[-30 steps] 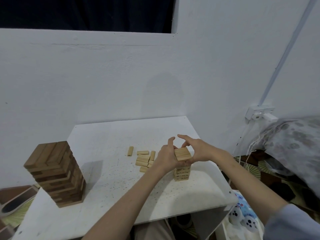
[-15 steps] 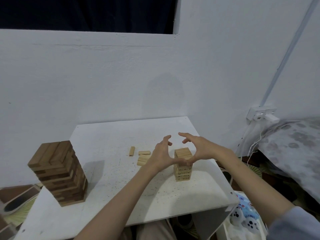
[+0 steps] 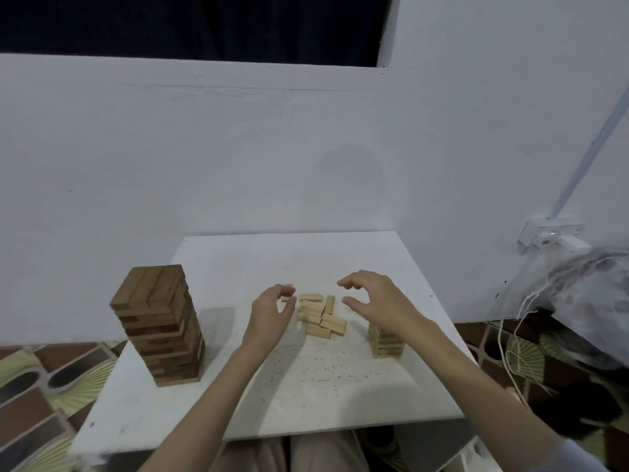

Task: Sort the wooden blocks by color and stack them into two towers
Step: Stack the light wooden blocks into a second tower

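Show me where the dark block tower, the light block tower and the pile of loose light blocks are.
dark block tower [image 3: 160,327]: head view, middle of its front face.
light block tower [image 3: 386,344]: head view, lower side, under the wrist.
pile of loose light blocks [image 3: 320,315]: head view, centre of the pile.

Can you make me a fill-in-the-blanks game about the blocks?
1. The tall dark brown wooden block tower stands on the white ____.
2. The loose pale wooden blocks lie between the two ____.
3. The short pale wooden block tower stands near the ____ hand.

Missing words: table; hands; right
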`<state>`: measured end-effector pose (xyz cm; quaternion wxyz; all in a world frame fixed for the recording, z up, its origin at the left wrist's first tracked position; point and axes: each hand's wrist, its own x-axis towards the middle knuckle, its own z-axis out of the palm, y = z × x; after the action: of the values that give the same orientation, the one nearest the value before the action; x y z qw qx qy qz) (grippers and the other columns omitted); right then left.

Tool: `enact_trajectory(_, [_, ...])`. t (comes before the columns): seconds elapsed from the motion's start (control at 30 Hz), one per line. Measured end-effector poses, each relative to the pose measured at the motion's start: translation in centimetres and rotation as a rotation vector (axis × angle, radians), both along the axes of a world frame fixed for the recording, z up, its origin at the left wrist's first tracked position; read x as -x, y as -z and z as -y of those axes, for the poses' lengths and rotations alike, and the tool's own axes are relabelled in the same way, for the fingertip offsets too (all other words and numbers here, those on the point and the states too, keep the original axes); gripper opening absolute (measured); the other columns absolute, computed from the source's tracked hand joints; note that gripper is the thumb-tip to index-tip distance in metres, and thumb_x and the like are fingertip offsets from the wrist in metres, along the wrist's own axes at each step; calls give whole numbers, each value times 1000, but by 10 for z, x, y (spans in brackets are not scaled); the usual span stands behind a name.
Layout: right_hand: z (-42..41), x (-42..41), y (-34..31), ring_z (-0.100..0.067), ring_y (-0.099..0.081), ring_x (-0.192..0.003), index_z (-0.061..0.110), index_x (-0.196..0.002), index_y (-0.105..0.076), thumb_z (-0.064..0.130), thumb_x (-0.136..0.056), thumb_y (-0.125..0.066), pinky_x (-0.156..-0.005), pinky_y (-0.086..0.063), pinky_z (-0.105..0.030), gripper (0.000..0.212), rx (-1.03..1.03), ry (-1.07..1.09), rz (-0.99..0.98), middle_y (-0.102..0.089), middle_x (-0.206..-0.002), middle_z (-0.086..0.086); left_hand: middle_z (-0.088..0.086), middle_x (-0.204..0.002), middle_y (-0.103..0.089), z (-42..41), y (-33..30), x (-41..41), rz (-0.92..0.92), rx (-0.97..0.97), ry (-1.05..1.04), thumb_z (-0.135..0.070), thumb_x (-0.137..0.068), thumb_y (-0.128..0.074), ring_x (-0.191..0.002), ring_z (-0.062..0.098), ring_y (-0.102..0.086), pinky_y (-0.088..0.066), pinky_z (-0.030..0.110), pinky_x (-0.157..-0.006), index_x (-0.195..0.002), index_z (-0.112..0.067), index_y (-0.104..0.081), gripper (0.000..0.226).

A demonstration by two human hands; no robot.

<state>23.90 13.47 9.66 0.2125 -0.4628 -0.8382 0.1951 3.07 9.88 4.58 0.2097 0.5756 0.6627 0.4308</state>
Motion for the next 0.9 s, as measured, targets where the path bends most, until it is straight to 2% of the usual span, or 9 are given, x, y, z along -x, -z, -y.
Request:
enact_trajectory(0.2, [11, 39, 41, -8, -55, -97, 19, -115, -64, 20, -94, -56, -83, -45, -22, 23, 72, 27, -52, -61, -107, 7, 0, -111, -61, 12, 34, 24, -87, 74, -8, -14, -94, -52, -98, 5, -48, -33, 14, -86, -109, -11, -63, 18])
enact_trajectory(0.43, [-1, 59, 95, -14, -53, -112, 14, -123, -58, 16, -93, -55, -94, -44, -25, 30, 219, 123, -20, -56, -120, 0, 1, -113, -58, -5, 60, 33, -147, 159, 30, -15, -96, -47, -104, 12, -50, -34, 16, -84, -109, -10, -61, 20])
enact_trajectory(0.57, [-18, 65, 105, -17, -46, -119, 15, -128, -53, 14, -92, -55, -98, -42, -29, 35, 186, 200, 11, -51, -126, 0, 4, -119, -55, -26, 66, 25, -293, 126, 167, -10, -92, -48, -111, 20, -48, -37, 25, -91, -113, -9, -58, 24])
enact_trajectory(0.67, [-28, 68, 109, -19, -42, -120, 14, -132, -49, 15, -92, -56, -98, -40, -30, 41, 177, 214, 47, -48, -130, -3, 3, -129, -52, -42, 68, 14, -419, 110, 282, -13, -92, -49, -119, 21, -44, -35, 27, -96, -122, -10, -54, 30])
enact_trajectory(0.73, [-34, 68, 109, -21, -40, -120, 14, -134, -46, 16, -92, -56, -100, -37, -29, 44, 163, 204, 47, -47, -133, -4, 1, -143, -41, -53, 70, 9, -469, 120, 321, -18, -95, -47, -132, 19, -35, -29, 28, -105, -133, -12, -46, 39])
enact_trajectory(0.8, [-38, 66, 110, -22, -35, -125, 16, -138, -41, 29, -92, -59, -103, -35, -31, 51, 151, 195, 61, -43, -138, -4, -1, -154, -24, -64, 73, 7, -513, 170, 340, -24, -98, -42, -142, 18, -20, -21, 32, -113, -143, -16, -34, 46])
enact_trajectory(0.83, [-39, 66, 111, -24, -30, -131, 16, -142, -36, 38, -91, -59, -106, -31, -33, 60, 162, 189, 85, -36, -145, -5, -1, -157, -15, -68, 74, 7, -530, 203, 337, -27, -100, -37, -144, 19, -12, -17, 35, -115, -146, -18, -28, 48])
enact_trajectory(0.9, [-41, 66, 114, -26, -8, -145, 16, -151, -17, 51, -91, -53, -116, -18, -40, 78, 222, 176, 150, -11, -159, -6, -2, -159, 1, -74, 76, 7, -541, 281, 325, -33, -102, -29, -146, 21, 4, -8, 41, -118, -149, -23, -17, 49])
